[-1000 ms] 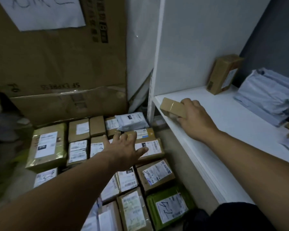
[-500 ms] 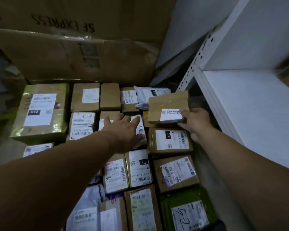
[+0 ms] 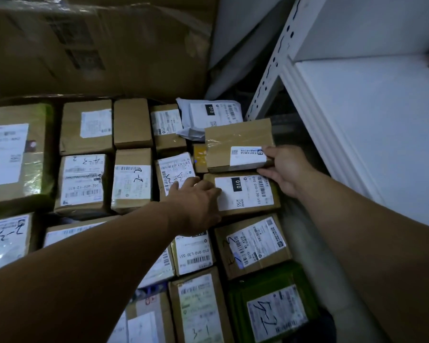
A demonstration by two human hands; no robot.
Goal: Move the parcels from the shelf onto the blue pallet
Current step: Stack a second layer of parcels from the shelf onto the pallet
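My right hand (image 3: 286, 170) grips a flat brown parcel (image 3: 235, 142) with a small white label by its near right corner, holding it low over the far right of the pile. Just below it lies a brown box (image 3: 248, 194) with a large white "010" label. My left hand (image 3: 196, 201) reaches out flat over the pile, fingers straight, resting near that box's left edge and holding nothing. Several brown labelled parcels (image 3: 84, 181) fill the floor area below; the pallet under them is hidden. The white shelf (image 3: 372, 125) stands at the right.
Large flattened cardboard boxes (image 3: 97, 45) lean against the wall behind the pile. A white poly mailer (image 3: 213, 115) lies at the far end, a green-wrapped parcel (image 3: 270, 305) at the near right. The shelf's perforated white upright (image 3: 273, 70) borders the pile.
My right hand took the flat parcel off the shelf and carried it left and down over the pile. My left hand stayed stretched over the boxes. The camera tilted down and moved closer.
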